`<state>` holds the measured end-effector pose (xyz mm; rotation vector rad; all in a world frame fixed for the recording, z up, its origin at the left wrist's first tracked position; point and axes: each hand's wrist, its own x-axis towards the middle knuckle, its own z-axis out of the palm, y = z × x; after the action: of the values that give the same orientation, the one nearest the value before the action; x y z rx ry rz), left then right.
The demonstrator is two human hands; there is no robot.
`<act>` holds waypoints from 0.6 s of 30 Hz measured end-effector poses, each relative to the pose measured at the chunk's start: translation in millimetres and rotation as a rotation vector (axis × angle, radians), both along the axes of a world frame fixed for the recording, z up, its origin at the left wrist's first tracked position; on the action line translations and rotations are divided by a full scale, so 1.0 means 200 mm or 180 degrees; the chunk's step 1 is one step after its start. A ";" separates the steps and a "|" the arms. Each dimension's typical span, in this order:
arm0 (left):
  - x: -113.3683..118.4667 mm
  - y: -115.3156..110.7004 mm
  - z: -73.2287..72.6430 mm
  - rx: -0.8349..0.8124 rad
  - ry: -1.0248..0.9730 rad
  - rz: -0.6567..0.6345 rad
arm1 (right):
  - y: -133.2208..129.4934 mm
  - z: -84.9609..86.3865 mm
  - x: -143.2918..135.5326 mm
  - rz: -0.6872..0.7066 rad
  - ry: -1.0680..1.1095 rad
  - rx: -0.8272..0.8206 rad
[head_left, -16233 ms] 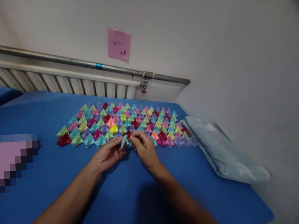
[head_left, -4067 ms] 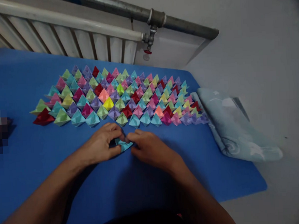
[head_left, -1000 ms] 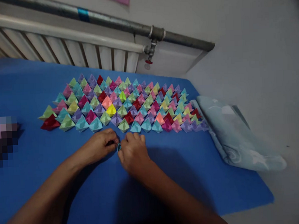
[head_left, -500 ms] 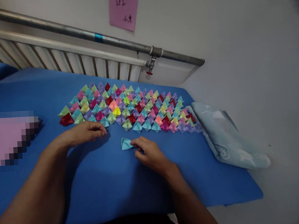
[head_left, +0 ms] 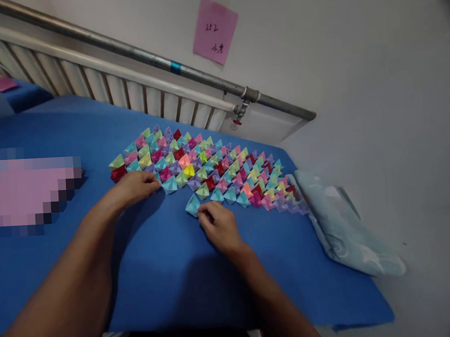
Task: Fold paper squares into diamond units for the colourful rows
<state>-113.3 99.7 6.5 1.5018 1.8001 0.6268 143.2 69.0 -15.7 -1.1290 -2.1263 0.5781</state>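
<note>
Many small folded paper boats (head_left: pixel 209 164) in mixed colours stand in slanting rows on a blue-covered table (head_left: pixel 155 278). My right hand (head_left: pixel 220 224) pinches the right side of a light blue paper boat (head_left: pixel 192 205), which sits just in front of the nearest row. At the front left of the rows is my left hand (head_left: pixel 137 187), palm down with its fingers curled together. Its fingertips come close to another light blue boat (head_left: pixel 169 185); whether they touch it or hold anything, I cannot tell.
A folded pale blue cloth (head_left: pixel 337 228) lies against the right end of the rows. Behind the table run a white radiator (head_left: pixel 134 93) and a metal pipe (head_left: pixel 205 77). A pixelated pink patch (head_left: pixel 26 194) covers the left side. A pink note (head_left: pixel 215 30) is on the wall.
My right hand has brought the light blue boat nearer to the front row and turned it slightly. My left hand has shifted a little left along the rows. The camera view has moved too.
</note>
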 end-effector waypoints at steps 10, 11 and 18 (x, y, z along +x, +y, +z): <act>0.03 -0.01 0.05 0.0176 0.0563 -0.0122 | 0.16 0.02 -0.25 -0.0580 -0.0534 -0.0056; 0.03 -0.01 0.05 0.0193 0.0633 -0.0143 | 0.17 0.01 -0.26 -0.0589 -0.0535 -0.0064; 0.08 -0.02 0.10 0.0024 0.0844 -0.0140 | 0.18 0.00 -0.28 -0.0673 -0.0611 -0.0027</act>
<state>-98.3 96.2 26.2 1.6895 1.9558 0.4286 86.2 106.0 -15.7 -1.4426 -2.1276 0.3947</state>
